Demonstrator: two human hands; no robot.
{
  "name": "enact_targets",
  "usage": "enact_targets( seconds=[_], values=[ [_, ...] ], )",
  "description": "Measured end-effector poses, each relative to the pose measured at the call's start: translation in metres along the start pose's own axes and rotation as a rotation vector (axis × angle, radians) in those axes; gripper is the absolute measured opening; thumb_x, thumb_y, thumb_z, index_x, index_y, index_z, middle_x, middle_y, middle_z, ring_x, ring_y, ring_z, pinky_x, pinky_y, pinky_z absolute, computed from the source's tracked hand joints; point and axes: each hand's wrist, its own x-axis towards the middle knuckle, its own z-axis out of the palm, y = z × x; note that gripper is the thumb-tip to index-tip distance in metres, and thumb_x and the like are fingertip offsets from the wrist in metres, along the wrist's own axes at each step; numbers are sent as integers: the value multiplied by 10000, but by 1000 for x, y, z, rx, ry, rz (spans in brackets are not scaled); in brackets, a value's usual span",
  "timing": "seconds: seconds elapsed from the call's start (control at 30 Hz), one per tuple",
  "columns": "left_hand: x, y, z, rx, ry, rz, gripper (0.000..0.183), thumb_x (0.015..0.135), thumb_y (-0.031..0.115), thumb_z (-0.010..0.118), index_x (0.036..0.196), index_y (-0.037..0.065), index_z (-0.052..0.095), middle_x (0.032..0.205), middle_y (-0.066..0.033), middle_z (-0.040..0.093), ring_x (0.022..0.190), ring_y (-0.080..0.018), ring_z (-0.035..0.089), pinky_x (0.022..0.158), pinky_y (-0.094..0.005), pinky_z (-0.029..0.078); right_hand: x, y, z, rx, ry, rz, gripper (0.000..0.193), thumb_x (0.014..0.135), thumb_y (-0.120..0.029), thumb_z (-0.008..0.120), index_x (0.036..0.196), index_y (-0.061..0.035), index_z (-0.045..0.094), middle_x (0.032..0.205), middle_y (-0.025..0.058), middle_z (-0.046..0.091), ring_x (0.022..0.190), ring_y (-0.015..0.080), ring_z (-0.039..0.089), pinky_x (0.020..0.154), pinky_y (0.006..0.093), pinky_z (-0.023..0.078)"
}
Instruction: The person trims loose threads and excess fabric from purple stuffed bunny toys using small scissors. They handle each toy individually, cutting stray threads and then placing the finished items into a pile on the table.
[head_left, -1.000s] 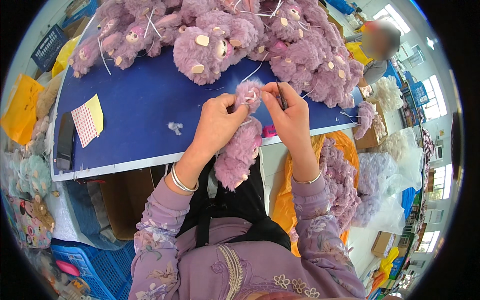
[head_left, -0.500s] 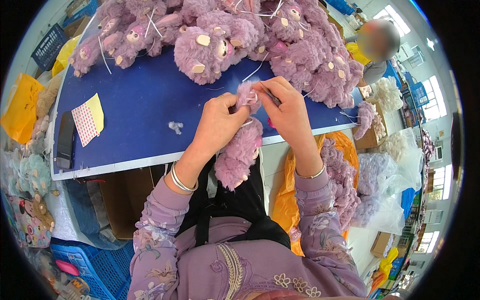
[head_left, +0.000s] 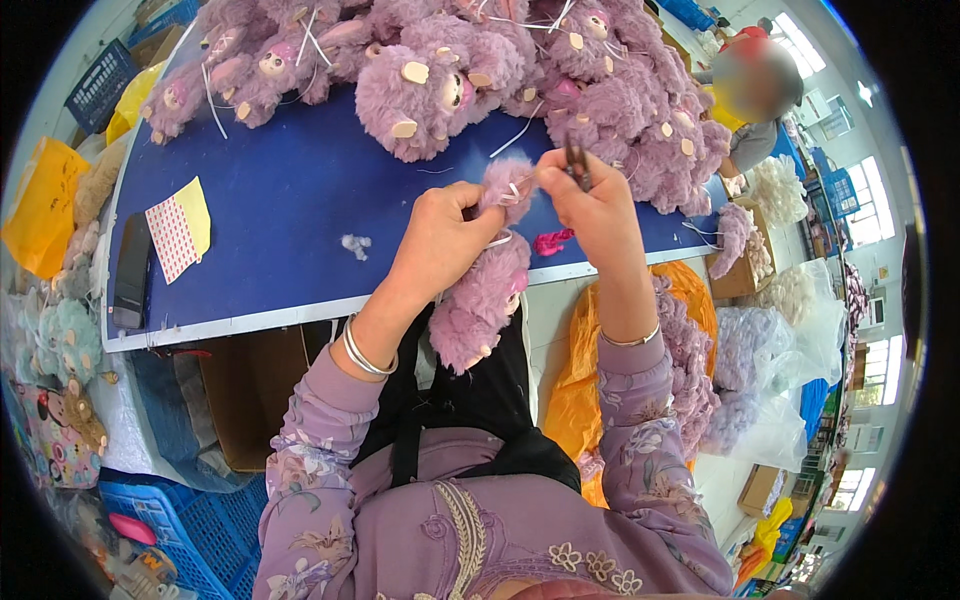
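Note:
My left hand (head_left: 445,235) pinches a fluffy mauve plush toy (head_left: 483,295) near its upper part, where white lacing runs across the open seam. The toy's body hangs over the table's front edge above my lap, its pinkish face turned right. Closed beside that seam, my right hand (head_left: 597,205) grips a small dark metal tool (head_left: 577,165) pointing up from the fingers; its exact kind is hard to make out. The thumb and fingertips come close to the lacing. A bright magenta bundle (head_left: 552,242) lies on the table just below this hand.
Mauve plush toys (head_left: 420,95) with white cords are heaped along the back of the blue table (head_left: 270,220). A phone (head_left: 131,268), a sticker sheet (head_left: 178,232) and a fluff tuft (head_left: 355,247) lie left. An orange bag (head_left: 572,385) stands right; another person (head_left: 755,95) is beyond.
My right hand has moved slightly right, away from the seam, and the dark tool in it has swung upward. The magenta bundle shows more fully. My left hand keeps its hold.

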Motion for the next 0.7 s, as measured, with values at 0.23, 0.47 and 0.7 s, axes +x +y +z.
enact_targets(
  seconds=[0.23,0.47,0.7],
  values=[
    [1,-2,-2,-15,-5,-78,178,803,130,630,753,-41,620,639,11,560,595,-36,451,520,-232,368,-5,-5,-11,114,188,-43,230,980,-232,516,889,-38,599,689,-30,474,536,47,358,486,222,305],
    [2,2,1,-62,51,-44,244,773,139,678,894,-58,600,718,-68,596,640,-104,519,590,-271,449,-28,-11,14,-610,-111,-199,277,927,-267,579,874,5,581,730,194,577,666,358,566,585,416,427],
    [1,4,0,-21,42,-56,189,796,108,673,872,-33,573,720,-10,559,641,-50,494,562,-226,420,-24,-11,19,-767,-56,-164,331,928,-317,565,833,0,578,746,194,604,701,396,586,591,458,436]
  ],
)
